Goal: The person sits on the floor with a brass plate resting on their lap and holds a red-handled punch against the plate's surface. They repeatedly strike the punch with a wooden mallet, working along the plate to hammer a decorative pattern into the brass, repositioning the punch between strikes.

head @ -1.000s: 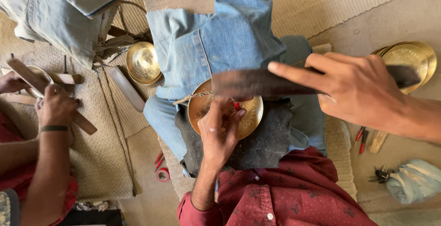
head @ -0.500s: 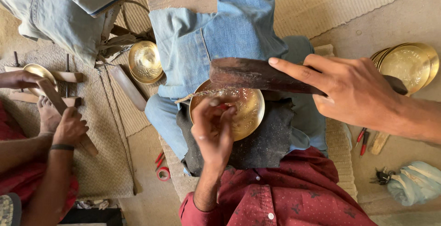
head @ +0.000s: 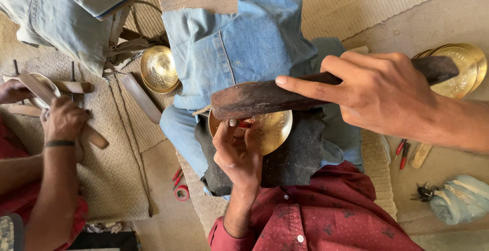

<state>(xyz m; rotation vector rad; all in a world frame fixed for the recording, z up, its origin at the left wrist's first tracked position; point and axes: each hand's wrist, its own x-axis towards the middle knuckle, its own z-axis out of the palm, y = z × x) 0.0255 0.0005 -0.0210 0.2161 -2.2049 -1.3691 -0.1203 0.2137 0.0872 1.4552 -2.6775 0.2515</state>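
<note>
Four brass bowls (head: 270, 128), two red pens (head: 401, 151)

A brass bowl (head: 159, 68) sits on the woven mat (head: 117, 179) beside a wooden stick (head: 141, 98). Stacked brass plates (head: 461, 67) lie far right, above red pens (head: 402, 151), keys (head: 422, 193) and a pale cloth bundle (head: 461, 199). Red tape roll (head: 181, 193) rests low.

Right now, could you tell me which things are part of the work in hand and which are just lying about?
In use:
left hand with a small tool on the brass plate
right hand with the wooden mallet
dark pad under the plate

Lying about:
brass bowl
stacked plates
red tape roll
keys
</note>
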